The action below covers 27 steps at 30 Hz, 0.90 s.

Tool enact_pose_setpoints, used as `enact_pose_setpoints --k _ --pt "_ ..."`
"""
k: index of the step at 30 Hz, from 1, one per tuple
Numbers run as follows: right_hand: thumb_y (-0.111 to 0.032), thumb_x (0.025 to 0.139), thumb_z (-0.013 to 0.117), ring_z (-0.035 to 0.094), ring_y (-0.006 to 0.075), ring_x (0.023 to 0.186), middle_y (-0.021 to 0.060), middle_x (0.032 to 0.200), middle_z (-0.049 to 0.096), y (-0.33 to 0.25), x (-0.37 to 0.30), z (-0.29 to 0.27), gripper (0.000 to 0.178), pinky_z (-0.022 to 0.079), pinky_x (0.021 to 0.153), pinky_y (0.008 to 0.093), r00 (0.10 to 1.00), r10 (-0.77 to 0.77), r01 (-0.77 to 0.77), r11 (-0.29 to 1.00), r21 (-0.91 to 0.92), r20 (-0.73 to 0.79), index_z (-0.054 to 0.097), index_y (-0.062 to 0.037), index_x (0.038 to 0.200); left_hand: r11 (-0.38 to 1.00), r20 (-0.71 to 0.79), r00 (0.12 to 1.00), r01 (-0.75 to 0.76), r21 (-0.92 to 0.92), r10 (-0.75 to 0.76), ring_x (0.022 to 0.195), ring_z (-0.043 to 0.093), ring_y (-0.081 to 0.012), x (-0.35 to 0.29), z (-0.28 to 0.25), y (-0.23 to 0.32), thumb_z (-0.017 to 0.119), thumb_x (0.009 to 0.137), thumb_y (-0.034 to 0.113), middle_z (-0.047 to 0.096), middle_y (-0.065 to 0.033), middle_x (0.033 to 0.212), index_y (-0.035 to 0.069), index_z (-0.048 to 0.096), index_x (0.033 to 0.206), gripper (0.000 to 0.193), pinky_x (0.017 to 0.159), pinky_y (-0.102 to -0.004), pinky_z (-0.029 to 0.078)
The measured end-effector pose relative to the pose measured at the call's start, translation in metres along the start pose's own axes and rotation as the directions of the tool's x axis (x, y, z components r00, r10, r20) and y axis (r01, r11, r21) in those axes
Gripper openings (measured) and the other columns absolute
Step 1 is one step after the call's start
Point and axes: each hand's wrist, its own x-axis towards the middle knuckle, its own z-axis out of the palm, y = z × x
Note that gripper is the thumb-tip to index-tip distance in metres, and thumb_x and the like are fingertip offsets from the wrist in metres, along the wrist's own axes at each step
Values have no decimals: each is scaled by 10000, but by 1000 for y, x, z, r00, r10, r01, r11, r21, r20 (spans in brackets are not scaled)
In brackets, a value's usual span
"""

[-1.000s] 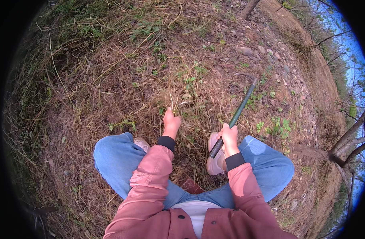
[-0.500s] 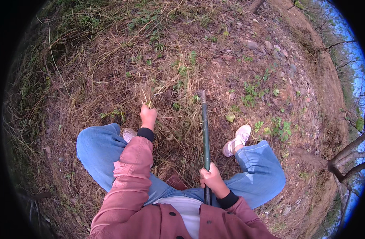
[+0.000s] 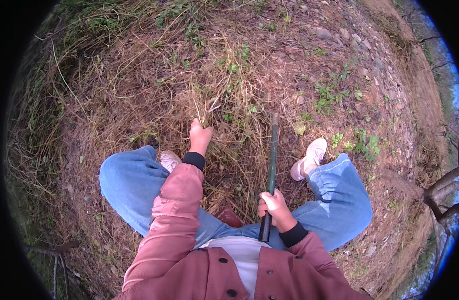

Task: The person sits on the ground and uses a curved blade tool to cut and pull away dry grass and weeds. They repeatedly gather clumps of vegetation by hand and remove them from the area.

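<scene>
My left hand point(image 3: 200, 136) is closed round a bunch of dry grass stalks point(image 3: 205, 114), which fan out ahead of the fist into the matted growth. The fingers of my right hand point(image 3: 275, 206) wrap the lower part of a dark green pole-handled tool point(image 3: 272, 159) with a black grip end. It points away from me, between my knees and to the right of the left hand. A dull metal-looking piece point(image 3: 275, 119) forms its far end; I cannot make out a blade there. Dry grass point(image 3: 234, 165) covers the ground between the two hands.
My left shoe point(image 3: 170, 161) and right shoe point(image 3: 309, 159) stand either side of the grass. A reddish flat thing point(image 3: 228, 217) shows below me. Leafy green weeds point(image 3: 365, 145) grow to the right, stones point(image 3: 321, 33) lie far right, and bare branches point(image 3: 442, 200) reach in at the right edge.
Both hands sit further right in the picture, as do my legs and the ground plants, so the view has shifted. The tool leans more to the right. Both grips stay closed.
</scene>
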Motion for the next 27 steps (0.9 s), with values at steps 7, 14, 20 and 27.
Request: enact_pose_setpoints --k 7,14,20,27 --pt "-46 831 512 483 141 408 35 603 438 1 -20 14 170 405 374 313 974 -192 225 859 -459 117 387 -47 947 994 82 992 88 66 -94 1154 512 -399 -19 -8 20 815 671 229 505 -292 1213 -95 480 1122 649 993 -432 420" --pt "-78 868 562 507 123 439 25 598 506 -1 -9 1 141 398 386 303 764 -599 532 372 -761 241 434 -63 925 997 256 964 73 9 -73 1304 355 -415 -28 -10 46 864 651 431 408 -282 1226 -79 407 1087 812 1101 -470 300" --pt "-131 911 603 507 120 455 21 616 504 -2 2 -9 175 398 382 299 894 -447 383 748 -542 16 450 -63 959 979 132 977 152 139 -170 1181 452 -398 -19 18 37 865 675 414 377 -312 1274 -98 376 1158 857 1024 -438 409" --pt "-109 959 542 415 101 432 5 656 452 -38 25 3 108 349 361 297 914 -276 359 890 279 -296 435 -91 963 971 200 962 149 189 -187 1153 503 -422 -23 27 38 859 681 292 379 -298 1309 -76 382 1212 803 1011 -427 440"
